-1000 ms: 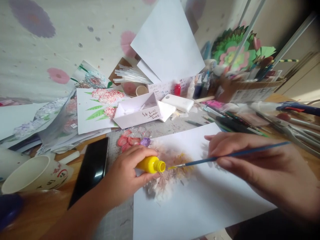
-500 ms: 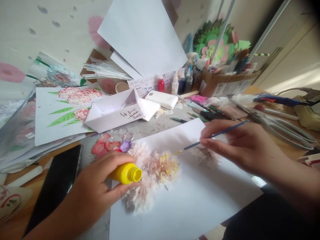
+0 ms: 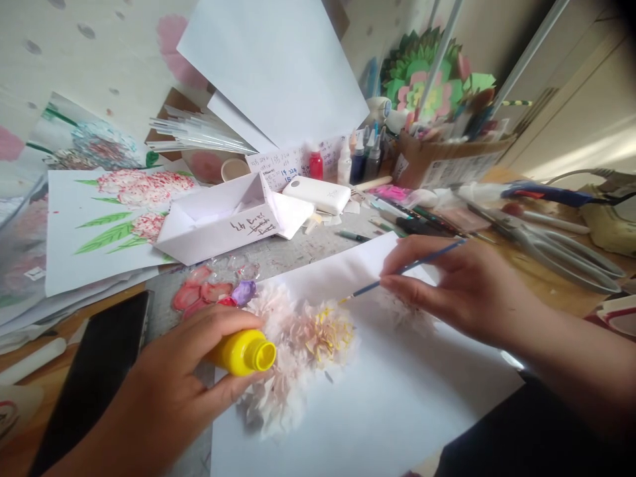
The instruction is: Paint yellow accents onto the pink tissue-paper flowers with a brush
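Observation:
My left hand (image 3: 183, 377) is wrapped round a yellow paint bottle (image 3: 243, 352), tilted with its uncapped mouth toward the right. A thin blue paintbrush (image 3: 417, 264) is pinched in my right hand (image 3: 447, 285). Its yellow-stained tip points down-left, just above a pale pink ruffled paper flower (image 3: 322, 331) whose petal edges carry yellow paint. More pale flowers adjoin it on a white paper sheet (image 3: 377, 411). Another flower (image 3: 407, 311) lies partly hidden under my right hand.
At the left are a paint palette (image 3: 201, 291), a black phone (image 3: 99, 377) and a flower painting (image 3: 114, 225). Behind stand a folded white paper box (image 3: 218, 225), a white power bank (image 3: 318, 193) and several paint bottles (image 3: 344, 162). Scissors (image 3: 551, 245) lie at the right, near a cardboard box (image 3: 447, 162).
The whole view has shifted slightly, so most things sit a little further left. The brush tip remains near the yellow-edged flower, and both hands keep their hold.

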{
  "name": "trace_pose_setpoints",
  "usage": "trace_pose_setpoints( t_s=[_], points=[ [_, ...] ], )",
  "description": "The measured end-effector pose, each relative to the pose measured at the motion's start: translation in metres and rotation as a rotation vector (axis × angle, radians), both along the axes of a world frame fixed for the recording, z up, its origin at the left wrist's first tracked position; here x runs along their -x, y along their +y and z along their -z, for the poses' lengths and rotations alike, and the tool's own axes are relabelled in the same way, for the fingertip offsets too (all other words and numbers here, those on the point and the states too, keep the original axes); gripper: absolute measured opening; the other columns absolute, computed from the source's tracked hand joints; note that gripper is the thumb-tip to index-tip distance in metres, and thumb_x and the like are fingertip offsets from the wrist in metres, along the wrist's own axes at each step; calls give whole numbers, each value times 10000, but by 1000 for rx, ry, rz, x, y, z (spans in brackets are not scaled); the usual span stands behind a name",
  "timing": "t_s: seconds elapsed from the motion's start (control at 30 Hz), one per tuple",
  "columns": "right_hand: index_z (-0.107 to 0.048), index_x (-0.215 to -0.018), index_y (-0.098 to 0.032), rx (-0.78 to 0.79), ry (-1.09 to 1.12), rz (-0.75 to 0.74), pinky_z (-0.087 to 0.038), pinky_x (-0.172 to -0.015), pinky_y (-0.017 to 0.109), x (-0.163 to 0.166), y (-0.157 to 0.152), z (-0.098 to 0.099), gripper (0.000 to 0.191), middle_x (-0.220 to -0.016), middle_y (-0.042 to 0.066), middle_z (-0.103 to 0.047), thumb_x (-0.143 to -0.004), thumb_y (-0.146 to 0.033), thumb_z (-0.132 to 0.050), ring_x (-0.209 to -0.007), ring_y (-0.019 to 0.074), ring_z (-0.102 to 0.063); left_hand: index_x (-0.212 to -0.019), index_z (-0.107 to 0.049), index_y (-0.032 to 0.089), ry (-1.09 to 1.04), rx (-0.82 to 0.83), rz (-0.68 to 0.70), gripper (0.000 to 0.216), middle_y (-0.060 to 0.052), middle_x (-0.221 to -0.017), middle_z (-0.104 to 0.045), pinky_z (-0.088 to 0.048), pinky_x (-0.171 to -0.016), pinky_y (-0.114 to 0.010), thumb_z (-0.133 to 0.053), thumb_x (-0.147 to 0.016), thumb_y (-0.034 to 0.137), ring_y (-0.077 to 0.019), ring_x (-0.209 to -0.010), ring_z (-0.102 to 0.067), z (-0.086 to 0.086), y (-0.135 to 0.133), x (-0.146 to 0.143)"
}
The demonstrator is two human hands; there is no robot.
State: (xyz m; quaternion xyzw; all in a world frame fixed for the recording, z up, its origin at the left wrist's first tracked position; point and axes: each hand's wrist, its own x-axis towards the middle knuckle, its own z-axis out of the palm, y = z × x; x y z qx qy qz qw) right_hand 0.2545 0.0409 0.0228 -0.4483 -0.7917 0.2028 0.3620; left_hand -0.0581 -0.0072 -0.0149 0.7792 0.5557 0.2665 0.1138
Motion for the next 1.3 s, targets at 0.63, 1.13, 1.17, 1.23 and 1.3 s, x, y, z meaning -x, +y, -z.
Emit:
trace_pose_setpoints(
  t_s=[0.63,1.13,1.17,1.23,1.3],
  points=[
    [-678,-745,-213,-7,68,-32,-463,-576,220,-10,-2,7,96,-672,-27,-692,-835,-244,-675,-600,98,-612,-1027,-590,352,190,-121,96,370,71,-922,-744,-522,-723,-201,-501,-888,682,-144,-794,-711,-1,9,6],
    [-665,-734,-198,20,46,-69,-495,-634,230,-8,-6,-2,94,-681,-15,-701,-826,-212,-666,-648,109,-631,-1041,-592,346,257,-174,161,340,81,-911,-762,-554,-677,-147,-591,-852,628,-128,-765,-739,0,13,13],
    [-666,-737,-197,18,44,-72,-497,-637,230,-8,-6,-2,91,-688,-14,-703,-827,-209,-666,-652,109,-633,-1047,-592,345,257,-179,173,342,78,-914,-763,-556,-668,-147,-598,-849,624,-129,-761,-741,1,13,14],
    [-669,-740,-193,21,29,-79,-502,-636,232,-7,-6,-2,80,-694,-10,-709,-820,-195,-667,-656,110,-638,-1052,-590,343,258,-174,162,349,70,-926,-763,-560,-665,-156,-586,-854,631,-136,-769,-742,2,14,14],
    [-671,-744,-190,24,13,-81,-507,-638,238,-6,-5,-2,69,-699,-5,-715,-813,-185,-669,-659,116,-647,-1047,-590,343,258,-160,132,362,65,-934,-763,-566,-670,-166,-565,-858,651,-144,-786,-744,3,13,14]
  ],
)
